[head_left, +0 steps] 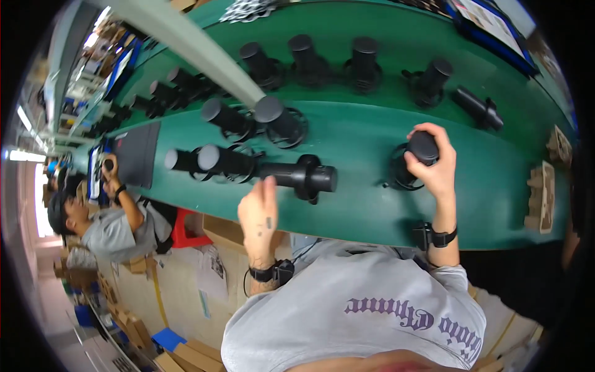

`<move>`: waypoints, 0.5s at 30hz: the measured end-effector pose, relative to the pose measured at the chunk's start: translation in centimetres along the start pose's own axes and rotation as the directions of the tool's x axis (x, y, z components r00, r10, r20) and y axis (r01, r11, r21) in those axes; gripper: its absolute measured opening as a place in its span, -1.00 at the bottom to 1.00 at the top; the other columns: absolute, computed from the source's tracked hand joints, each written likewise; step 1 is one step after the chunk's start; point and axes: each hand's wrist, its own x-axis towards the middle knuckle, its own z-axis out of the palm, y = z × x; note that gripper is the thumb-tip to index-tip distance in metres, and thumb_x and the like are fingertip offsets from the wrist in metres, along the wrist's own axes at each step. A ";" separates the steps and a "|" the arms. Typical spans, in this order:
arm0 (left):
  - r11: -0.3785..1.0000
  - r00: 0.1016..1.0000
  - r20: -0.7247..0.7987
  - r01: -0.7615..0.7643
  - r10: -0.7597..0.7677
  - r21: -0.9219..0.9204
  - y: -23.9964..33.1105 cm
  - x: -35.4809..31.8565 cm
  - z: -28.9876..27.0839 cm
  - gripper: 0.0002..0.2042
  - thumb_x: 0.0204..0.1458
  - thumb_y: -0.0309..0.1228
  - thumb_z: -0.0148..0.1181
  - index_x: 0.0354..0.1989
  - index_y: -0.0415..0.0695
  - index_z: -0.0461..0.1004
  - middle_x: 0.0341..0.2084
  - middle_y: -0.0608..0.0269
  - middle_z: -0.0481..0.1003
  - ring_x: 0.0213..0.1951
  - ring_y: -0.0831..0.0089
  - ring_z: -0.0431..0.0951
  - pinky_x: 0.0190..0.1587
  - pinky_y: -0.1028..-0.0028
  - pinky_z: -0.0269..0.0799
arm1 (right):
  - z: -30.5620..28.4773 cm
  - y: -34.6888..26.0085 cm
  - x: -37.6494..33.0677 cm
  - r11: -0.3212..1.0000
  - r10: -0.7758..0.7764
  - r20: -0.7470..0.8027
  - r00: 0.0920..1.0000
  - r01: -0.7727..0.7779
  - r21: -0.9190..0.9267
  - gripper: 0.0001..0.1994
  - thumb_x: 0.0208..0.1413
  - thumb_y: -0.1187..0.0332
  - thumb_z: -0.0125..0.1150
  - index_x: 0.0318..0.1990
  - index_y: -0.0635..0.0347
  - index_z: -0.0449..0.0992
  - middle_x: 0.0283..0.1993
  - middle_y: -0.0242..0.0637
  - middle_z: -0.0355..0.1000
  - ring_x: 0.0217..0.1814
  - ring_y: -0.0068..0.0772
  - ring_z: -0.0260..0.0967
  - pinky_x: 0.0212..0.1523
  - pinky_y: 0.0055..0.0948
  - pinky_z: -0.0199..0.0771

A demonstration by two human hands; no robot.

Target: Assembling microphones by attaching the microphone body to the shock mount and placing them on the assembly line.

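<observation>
My right hand [439,161] is wrapped round the top of a black cylindrical unit [424,146] standing upright at the right, with thumb and fingers on opposite sides. A wider black base shows under it. Towards the middle, a second black cylinder [321,178] with a wide collar lies on its side. By that cylinder's left end is my left hand [258,214], its index finger stretched out at the edge. Whether that finger touches it I cannot tell. Left of it stand similar black units [226,160] on ringed bases.
Beyond the near green table [365,217], more black units [364,56] line a second green surface. One cylinder [477,106] lies tilted there. A pale post [204,49] crosses the upper left. Cardboard trays [540,197] stand at the right; a co-worker [121,229] is at the left.
</observation>
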 end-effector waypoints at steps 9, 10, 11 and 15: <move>0.863 0.956 0.016 0.273 -0.294 -0.425 -5.7 5.1 5.4 -0.47 0.06 0.09 0.13 -0.41 -0.27 0.48 -0.64 0.33 0.47 -0.61 0.54 0.50 -0.58 0.61 0.44 | -0.7 0.8 -1.7 -0.010 0.303 -0.104 0.947 0.113 0.994 -0.48 -0.10 0.13 0.15 0.03 0.15 0.28 -0.17 -0.20 0.27 -0.17 -0.34 0.29 -0.08 -0.33 0.44; 0.843 0.958 0.039 0.271 -0.286 -0.465 -5.4 5.3 5.5 -0.52 0.05 0.03 0.18 -0.35 -0.26 0.47 -0.58 0.34 0.47 -0.54 0.56 0.50 -0.48 0.59 0.46 | -0.8 0.4 -1.6 0.060 0.264 -0.125 0.956 0.113 0.992 -0.49 -0.07 0.13 0.15 0.03 0.14 0.27 -0.17 -0.20 0.25 -0.17 -0.36 0.27 -0.08 -0.37 0.42; 0.821 0.958 0.056 0.269 -0.280 -0.503 -4.9 5.3 5.4 -0.56 0.04 -0.03 0.22 -0.29 -0.25 0.46 -0.51 0.35 0.48 -0.47 0.58 0.50 -0.38 0.58 0.49 | -0.7 0.2 -1.6 0.062 0.269 -0.129 0.954 0.117 0.991 -0.49 -0.07 0.13 0.15 0.03 0.14 0.27 -0.17 -0.20 0.25 -0.17 -0.36 0.27 -0.08 -0.37 0.42; 0.672 0.987 0.072 0.150 -0.142 -0.725 -4.1 3.8 6.6 -0.60 0.03 -0.23 0.28 -0.08 -0.24 0.37 -0.33 0.30 0.48 -0.30 0.56 0.49 -0.17 0.53 0.45 | -1.0 -0.1 -1.4 -0.436 0.357 0.074 0.931 0.096 0.895 -0.62 0.05 0.17 0.14 -0.06 0.17 0.27 -0.19 -0.25 0.25 -0.18 -0.40 0.28 -0.05 -0.40 0.44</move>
